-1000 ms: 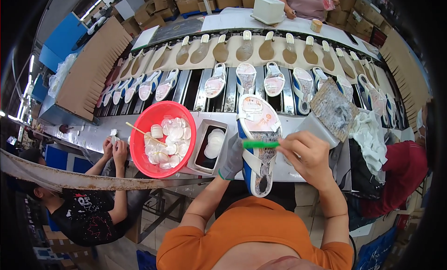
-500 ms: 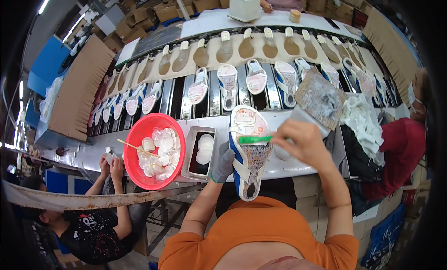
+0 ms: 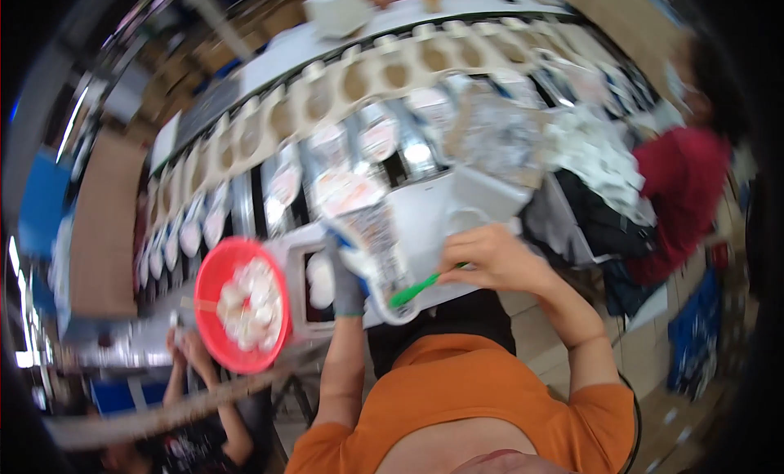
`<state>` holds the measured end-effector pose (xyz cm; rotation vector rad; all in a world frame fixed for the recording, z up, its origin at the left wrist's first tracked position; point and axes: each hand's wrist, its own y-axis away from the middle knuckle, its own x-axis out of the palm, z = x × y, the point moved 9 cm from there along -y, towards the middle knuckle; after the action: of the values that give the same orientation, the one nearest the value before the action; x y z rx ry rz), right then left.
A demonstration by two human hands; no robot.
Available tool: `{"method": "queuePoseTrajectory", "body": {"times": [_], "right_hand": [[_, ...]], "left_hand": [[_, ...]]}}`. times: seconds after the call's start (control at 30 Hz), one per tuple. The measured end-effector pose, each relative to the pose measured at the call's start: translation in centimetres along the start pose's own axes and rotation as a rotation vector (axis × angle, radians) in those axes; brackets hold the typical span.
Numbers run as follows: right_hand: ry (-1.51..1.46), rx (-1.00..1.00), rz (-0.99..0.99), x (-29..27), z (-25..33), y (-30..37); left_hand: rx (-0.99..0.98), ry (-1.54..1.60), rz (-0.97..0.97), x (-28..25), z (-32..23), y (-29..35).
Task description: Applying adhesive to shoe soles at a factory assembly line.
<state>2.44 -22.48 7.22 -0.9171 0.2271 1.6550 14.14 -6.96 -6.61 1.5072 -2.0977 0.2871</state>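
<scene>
My left hand (image 3: pixel 349 284), in a grey glove, is closed round the side of a blue and white sandal (image 3: pixel 382 237). The sandal's underside faces up, with a pale pinkish sole board at the toe and a rough grey area toward the heel. In my right hand (image 3: pixel 494 255), which is bare, a green brush (image 3: pixel 418 289) is pinched by its handle. The brush's tip is at the heel end of the sandal; motion blur hides whether it touches.
A red bowl (image 3: pixel 202 307) of white round pads and a box (image 3: pixel 304 270) with pads stand left. Beyond, sandals and insoles (image 3: pixel 357 78) line a conveyor. A white tub (image 3: pixel 490 198), stained board (image 3: pixel 498 135) and white cloths (image 3: pixel 594 151) are right. Co-workers sit on both sides.
The brush has gone from the middle of the sandal to its heel end. The sandal now tilts with its toe to the upper left. The whole view has shifted and blurred.
</scene>
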Motion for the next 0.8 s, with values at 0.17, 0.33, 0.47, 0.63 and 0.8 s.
{"method": "queuePoseTrajectory", "body": {"times": [0.17, 0.33, 0.47, 0.63, 0.8], "right_hand": [[-0.194, 0.093, 0.060, -3.5, -0.3, 0.2], [0.040, 0.478, -0.903, -20.1, -7.7, 9.2], [0.439, 0.870, -0.894, -22.7, -17.1, 15.0], [0.689, 1.036, -0.709, -21.5, -23.0, 16.6], [0.281, 0.607, -0.977, -24.9, -15.0, 15.1]], "left_hand": [[-0.024, 0.141, 0.029, -0.4, -0.3, -0.2], [0.002, -0.396, -0.043, -4.1, 1.7, -0.9], [0.045, -0.780, -0.035, -2.0, 1.6, 0.1], [0.041, -1.167, -0.023, -0.2, 0.8, -0.1], [0.456, -1.510, -0.142, 3.1, -5.4, 1.3]]}}
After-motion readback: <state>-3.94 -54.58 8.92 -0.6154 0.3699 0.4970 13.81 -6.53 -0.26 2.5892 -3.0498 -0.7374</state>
